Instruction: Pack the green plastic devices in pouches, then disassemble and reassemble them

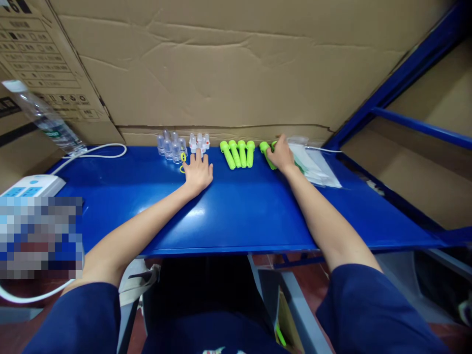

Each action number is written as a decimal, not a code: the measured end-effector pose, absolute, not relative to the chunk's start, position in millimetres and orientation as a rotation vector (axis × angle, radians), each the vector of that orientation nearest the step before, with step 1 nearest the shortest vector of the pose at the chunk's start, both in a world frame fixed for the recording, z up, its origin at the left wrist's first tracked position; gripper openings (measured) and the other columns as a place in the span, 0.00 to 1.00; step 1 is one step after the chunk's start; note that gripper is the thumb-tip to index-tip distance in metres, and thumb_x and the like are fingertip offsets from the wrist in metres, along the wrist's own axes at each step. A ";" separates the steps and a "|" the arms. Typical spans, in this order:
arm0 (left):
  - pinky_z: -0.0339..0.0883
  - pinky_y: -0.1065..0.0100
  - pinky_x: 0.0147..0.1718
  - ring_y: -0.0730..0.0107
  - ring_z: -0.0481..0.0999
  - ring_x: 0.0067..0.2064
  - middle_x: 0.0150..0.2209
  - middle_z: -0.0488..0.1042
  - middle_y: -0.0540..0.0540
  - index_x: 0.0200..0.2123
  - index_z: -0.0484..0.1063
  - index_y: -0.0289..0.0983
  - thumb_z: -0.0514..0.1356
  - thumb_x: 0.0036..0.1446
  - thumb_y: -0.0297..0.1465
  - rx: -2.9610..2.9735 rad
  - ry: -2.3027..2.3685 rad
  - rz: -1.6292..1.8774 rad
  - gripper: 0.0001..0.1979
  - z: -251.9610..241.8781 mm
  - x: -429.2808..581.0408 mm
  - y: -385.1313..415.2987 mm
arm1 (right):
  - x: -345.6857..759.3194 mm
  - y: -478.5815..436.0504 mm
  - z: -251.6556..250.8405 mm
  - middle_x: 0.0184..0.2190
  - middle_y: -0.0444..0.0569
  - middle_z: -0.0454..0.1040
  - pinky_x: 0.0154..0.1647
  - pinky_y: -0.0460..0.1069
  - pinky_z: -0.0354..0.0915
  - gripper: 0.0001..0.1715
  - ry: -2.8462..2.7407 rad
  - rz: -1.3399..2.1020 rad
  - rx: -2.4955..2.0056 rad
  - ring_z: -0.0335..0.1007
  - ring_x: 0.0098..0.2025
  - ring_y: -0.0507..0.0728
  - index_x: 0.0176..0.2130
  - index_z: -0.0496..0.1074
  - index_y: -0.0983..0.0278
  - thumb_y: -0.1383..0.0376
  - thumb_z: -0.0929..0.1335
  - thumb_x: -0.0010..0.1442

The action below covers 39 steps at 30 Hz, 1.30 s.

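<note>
The left hand (pixel 198 173) lies flat on the blue table (pixel 236 211), its fingertips at a yellow ring (pixel 183 157) and a cluster of small white caps (pixel 199 142). Just left of those stand clear caps (pixel 170 146). The right hand (pixel 281 153) rests on a green handle (pixel 266 153), beside a row of 4 green handles (pixel 238 153). Clear bags (pixel 313 162) lie right of that hand. At far left a bottle (pixel 44 118) leans against cardboard (pixel 221 64), near a white cable (pixel 99 152) and a power strip (pixel 31 186).
</note>
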<state>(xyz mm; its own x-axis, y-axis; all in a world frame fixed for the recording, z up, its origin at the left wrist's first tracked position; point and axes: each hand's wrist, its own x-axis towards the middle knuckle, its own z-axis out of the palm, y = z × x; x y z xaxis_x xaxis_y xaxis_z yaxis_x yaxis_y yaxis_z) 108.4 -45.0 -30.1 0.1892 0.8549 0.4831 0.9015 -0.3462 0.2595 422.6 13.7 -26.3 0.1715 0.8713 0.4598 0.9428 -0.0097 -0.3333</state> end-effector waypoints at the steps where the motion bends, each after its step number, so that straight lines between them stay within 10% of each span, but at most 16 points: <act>1: 0.64 0.33 0.52 0.32 0.66 0.60 0.66 0.63 0.25 0.53 0.71 0.33 0.55 0.64 0.30 -2.366 -1.760 -0.826 0.16 -28.4 108.7 -45.8 | 421.7 12.7 -25.3 0.53 0.73 0.73 0.54 0.68 0.68 0.36 -1.713 -0.160 -1.908 0.72 0.54 0.74 0.64 0.55 0.76 0.62 0.63 0.61; 11: 0.65 0.31 0.53 0.32 0.66 0.61 0.69 0.58 0.26 0.52 0.72 0.31 0.56 0.55 0.15 -2.383 -1.835 -0.723 0.21 -17.8 102.0 -40.8 | 405.3 2.9 -17.9 0.56 0.75 0.70 0.53 0.67 0.68 0.36 -1.762 -0.181 -2.077 0.70 0.58 0.78 0.63 0.58 0.75 0.60 0.68 0.62; 17: 0.73 0.40 0.49 0.37 0.70 0.59 0.66 0.61 0.27 0.48 0.75 0.31 0.55 0.64 0.21 -2.414 -1.893 -0.946 0.12 -22.7 96.7 -29.4 | 409.4 5.7 -23.6 0.58 0.75 0.69 0.54 0.67 0.68 0.40 -1.844 -0.168 -2.020 0.69 0.60 0.77 0.64 0.58 0.73 0.61 0.70 0.59; 23: 0.71 0.51 0.52 0.44 0.71 0.58 0.66 0.62 0.27 0.59 0.67 0.27 0.52 0.65 0.20 -2.246 -1.982 -0.436 0.20 0.6 92.1 -44.1 | 405.4 1.5 -19.1 0.60 0.76 0.67 0.55 0.65 0.68 0.43 -1.866 -0.156 -2.085 0.67 0.61 0.77 0.66 0.55 0.76 0.58 0.69 0.61; 39: 0.68 0.48 0.51 0.39 0.75 0.52 0.51 0.73 0.22 0.49 0.72 0.24 0.47 0.69 0.30 -2.471 -1.692 -0.666 0.19 -12.6 77.0 -14.3 | 380.8 -14.1 -0.9 0.51 0.68 0.76 0.48 0.63 0.70 0.40 -1.715 -0.227 -1.932 0.76 0.50 0.72 0.70 0.50 0.75 0.60 0.60 0.66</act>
